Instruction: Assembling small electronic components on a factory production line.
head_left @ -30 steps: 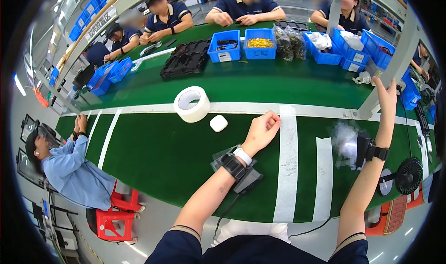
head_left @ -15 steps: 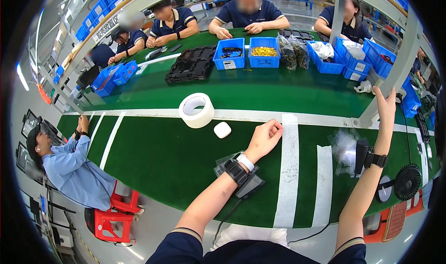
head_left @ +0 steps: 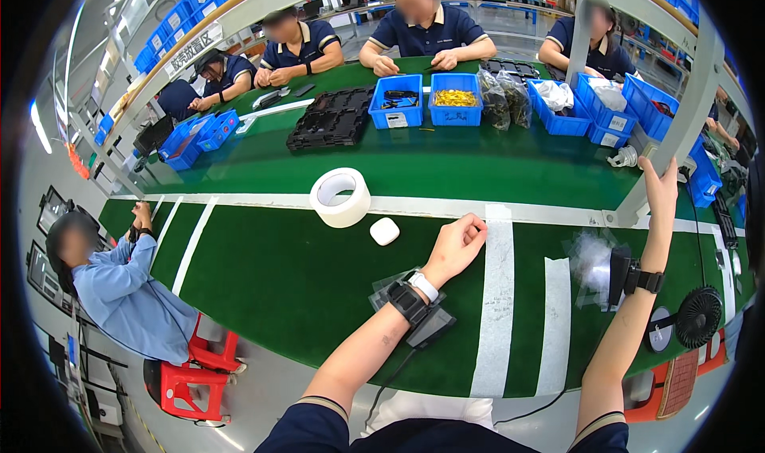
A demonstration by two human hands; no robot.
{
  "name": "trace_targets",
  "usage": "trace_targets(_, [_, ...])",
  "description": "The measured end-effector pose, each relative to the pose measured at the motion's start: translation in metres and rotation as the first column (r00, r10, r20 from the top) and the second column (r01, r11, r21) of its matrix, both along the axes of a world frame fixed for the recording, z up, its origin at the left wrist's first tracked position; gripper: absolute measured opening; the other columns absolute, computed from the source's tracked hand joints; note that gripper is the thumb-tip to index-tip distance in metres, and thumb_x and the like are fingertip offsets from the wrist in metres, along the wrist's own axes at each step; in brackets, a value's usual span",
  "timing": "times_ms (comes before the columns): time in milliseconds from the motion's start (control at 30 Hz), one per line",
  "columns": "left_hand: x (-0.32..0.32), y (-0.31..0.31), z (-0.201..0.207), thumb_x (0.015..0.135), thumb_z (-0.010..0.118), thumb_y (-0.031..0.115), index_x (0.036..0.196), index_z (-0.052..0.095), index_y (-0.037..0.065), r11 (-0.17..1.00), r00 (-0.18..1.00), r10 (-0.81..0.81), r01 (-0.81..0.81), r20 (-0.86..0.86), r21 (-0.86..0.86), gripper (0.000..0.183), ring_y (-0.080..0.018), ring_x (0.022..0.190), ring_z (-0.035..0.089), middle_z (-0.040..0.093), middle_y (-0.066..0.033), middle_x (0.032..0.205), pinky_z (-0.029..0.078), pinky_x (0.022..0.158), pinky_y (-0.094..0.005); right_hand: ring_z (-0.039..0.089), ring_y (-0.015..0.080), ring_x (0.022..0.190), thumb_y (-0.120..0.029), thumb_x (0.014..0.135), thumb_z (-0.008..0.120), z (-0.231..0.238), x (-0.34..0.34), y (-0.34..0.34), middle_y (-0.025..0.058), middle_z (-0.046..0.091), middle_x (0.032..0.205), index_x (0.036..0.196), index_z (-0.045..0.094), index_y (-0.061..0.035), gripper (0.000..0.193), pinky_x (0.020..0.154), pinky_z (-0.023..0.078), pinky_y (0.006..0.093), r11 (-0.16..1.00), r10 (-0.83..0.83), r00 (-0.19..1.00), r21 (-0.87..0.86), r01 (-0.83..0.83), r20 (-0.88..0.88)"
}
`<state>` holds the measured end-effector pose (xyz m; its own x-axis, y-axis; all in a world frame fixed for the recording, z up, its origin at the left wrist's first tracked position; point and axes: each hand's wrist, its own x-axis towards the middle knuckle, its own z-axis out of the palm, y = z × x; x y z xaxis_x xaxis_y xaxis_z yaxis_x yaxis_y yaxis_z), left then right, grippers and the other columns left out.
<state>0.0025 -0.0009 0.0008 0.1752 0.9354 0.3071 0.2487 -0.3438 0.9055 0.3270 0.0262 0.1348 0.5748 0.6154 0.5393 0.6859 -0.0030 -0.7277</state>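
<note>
My left hand (head_left: 456, 250) rests on the green table mat with its fingers curled in, beside a long white tape strip (head_left: 496, 309). Nothing shows in its fingers. A roll of white tape (head_left: 352, 211) and a small white rounded case (head_left: 384, 231) lie to its left. My right hand (head_left: 660, 188) is raised at the right, its fingers around the grey metal post (head_left: 687, 106) of the rack. Both wrists wear black strapped devices; the left one also carries a white band (head_left: 424, 286).
A small black fan (head_left: 697, 317) stands at the right edge, near a shorter tape strip (head_left: 556, 325). Across the table are blue bins (head_left: 396, 118), a black tray (head_left: 331, 118) and several seated co-workers. A person in a light blue shirt (head_left: 131, 294) sits at the left, near red stools (head_left: 195, 389).
My view has shifted slightly, and both hands hold nearly the same places. The person at the left has turned their head towards me. The co-worker opposite has leaned a little.
</note>
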Motion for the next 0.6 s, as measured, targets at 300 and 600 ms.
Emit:
trace_targets(300, [-0.0001, 0.0014, -0.0015, 0.078, 0.057, 0.007, 0.083, 0.054, -0.001, 1.0, 1.0, 0.007, -0.007, -0.005, -0.002, 0.01, -0.007, 0.048, 0.046, 0.05, -0.0023, 0.056, 0.039, 0.047, -0.0223, 0.053, 0.0321, 0.101, -0.035, 0.07, 0.064, 0.0019, -0.0015, -0.0001, 0.0224, 0.054, 0.109, 0.123, 0.039, 0.0015, 0.069, 0.085, 0.041, 0.0342, 1.0, 0.006, 1.0, -0.03, -0.007, -0.026])
trace_targets(600, [0.0001, 0.0, 0.0005, 0.078, 0.057, 0.007, 0.083, 0.054, -0.001, 1.0, 1.0, 0.008, -0.009, -0.018, -0.008, 0.009, -0.007, 0.048, 0.046, 0.051, -0.0031, 0.056, 0.039, 0.047, -0.0222, 0.052, 0.0325, 0.103, -0.035, 0.071, 0.064, 0.0038, -0.0054, -0.0044, 0.0228, 0.053, 0.112, 0.125, 0.037, 0.0002, 0.07, 0.086, 0.04, 0.0346, 0.999, 0.051, 0.998, 0.002, -0.051, -0.036])
